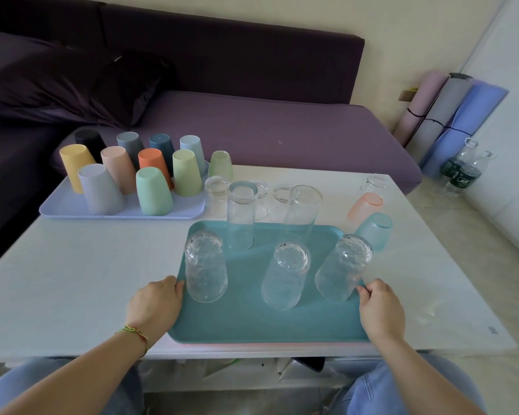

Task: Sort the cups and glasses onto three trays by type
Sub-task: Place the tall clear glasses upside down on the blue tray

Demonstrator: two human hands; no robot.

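My left hand (155, 304) grips the left rim of the teal tray (252, 322), and my right hand (381, 310) grips its right rim. A pink tray edge (252, 345) shows beneath it. Three textured glasses stand upside down on the teal tray: left (206, 268), middle (285, 275), right (343, 266). Two tall smooth glasses (241, 215) (303, 212) stand at its far edge. A lavender tray (72, 209) at the far left holds several upturned coloured plastic cups (153, 191).
Small clear glasses (218, 194) stand on the white table (81, 280) behind the teal tray. A green cup (221, 164), a pink cup (366, 206), a teal cup (375, 230) and a clear glass (373, 182) stand loose. A purple sofa (252, 127) lies behind.
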